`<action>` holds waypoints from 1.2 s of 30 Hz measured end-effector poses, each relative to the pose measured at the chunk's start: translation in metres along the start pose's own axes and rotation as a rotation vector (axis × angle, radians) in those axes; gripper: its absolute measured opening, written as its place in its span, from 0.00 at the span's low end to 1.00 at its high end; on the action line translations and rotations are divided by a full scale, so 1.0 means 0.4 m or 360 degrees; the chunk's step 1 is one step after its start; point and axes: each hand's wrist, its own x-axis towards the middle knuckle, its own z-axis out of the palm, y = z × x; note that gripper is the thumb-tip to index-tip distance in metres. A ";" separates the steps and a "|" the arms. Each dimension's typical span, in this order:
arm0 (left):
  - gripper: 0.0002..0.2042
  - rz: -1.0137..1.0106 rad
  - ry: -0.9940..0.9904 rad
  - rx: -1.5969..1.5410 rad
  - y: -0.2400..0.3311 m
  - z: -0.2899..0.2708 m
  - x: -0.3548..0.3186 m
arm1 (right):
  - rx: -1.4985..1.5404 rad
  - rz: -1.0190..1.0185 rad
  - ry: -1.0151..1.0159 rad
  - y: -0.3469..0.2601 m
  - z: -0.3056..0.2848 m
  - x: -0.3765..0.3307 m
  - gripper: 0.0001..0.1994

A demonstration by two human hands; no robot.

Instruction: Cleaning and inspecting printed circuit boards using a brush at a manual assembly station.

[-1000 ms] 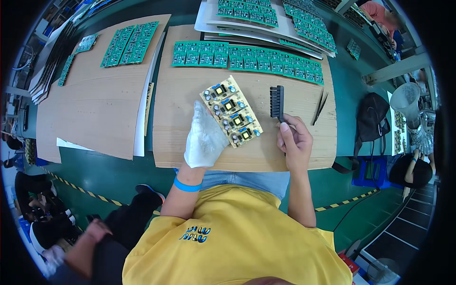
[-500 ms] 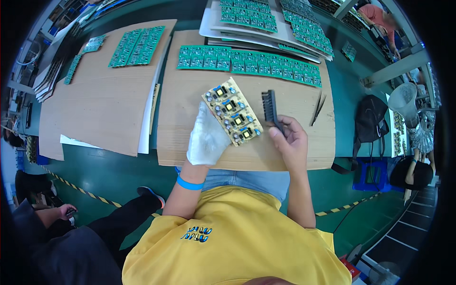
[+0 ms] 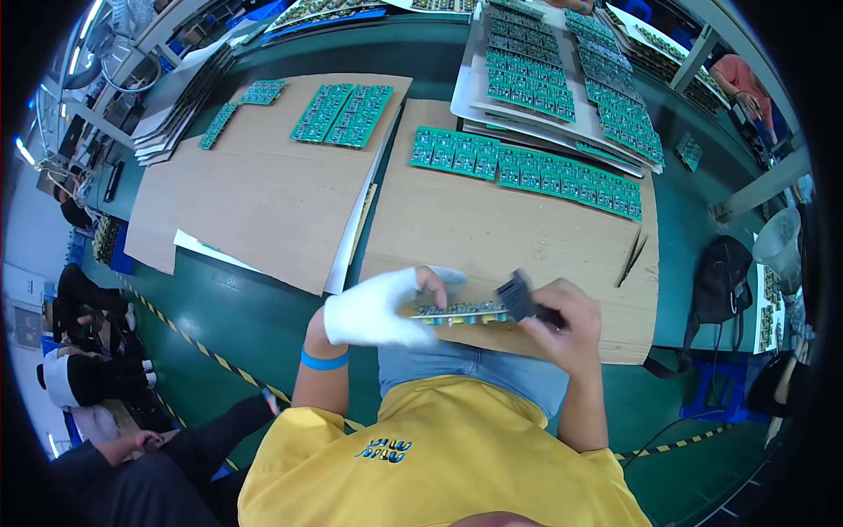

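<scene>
My left hand (image 3: 373,309), in a white glove with bare fingertips showing, grips a circuit board panel (image 3: 464,313) at its left end. The panel is tipped nearly edge-on, its tall components pointing down and its underside up. My bare right hand (image 3: 569,323) is closed around the handle of a black brush (image 3: 518,297). The brush head is at the panel's right end; whether the bristles touch it I cannot tell. Both hands are over the near edge of a cardboard sheet (image 3: 492,237).
Green circuit boards (image 3: 571,182) line the cardboard's far side, with stacked boards (image 3: 531,75) behind. Tweezers (image 3: 632,259) lie at the right. Another cardboard sheet (image 3: 272,202) at the left carries more boards (image 3: 342,114). A black bag (image 3: 716,279) sits on the right. Other people are nearby.
The panel has been turned from component face up to nearly edge-on, underside up, and brought closer to me. The brush has come over to the panel's right end. The view has shifted left.
</scene>
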 end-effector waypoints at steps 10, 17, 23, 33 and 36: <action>0.23 -0.0124 0.0703 0.0857 0.112 -0.111 0.033 | 0.0219 0.0158 0.0536 0.022 -0.054 0.038 0.13; 0.22 0.0094 0.1634 0.1519 -0.015 -0.649 0.054 | 0.0361 0.0542 0.0990 0.189 -0.290 -0.017 0.06; 0.27 -0.0328 0.1711 0.2086 -0.135 -0.849 0.039 | -0.0065 0.0782 0.1078 0.308 -0.463 0.002 0.11; 0.21 -0.0276 0.1708 0.2130 -0.153 -0.834 0.053 | -0.1534 0.0957 0.0823 0.686 -0.772 0.262 0.29; 0.21 -0.0346 0.1697 0.2013 -0.134 -0.840 0.028 | -0.1845 0.1280 0.0791 0.738 -0.740 0.383 0.42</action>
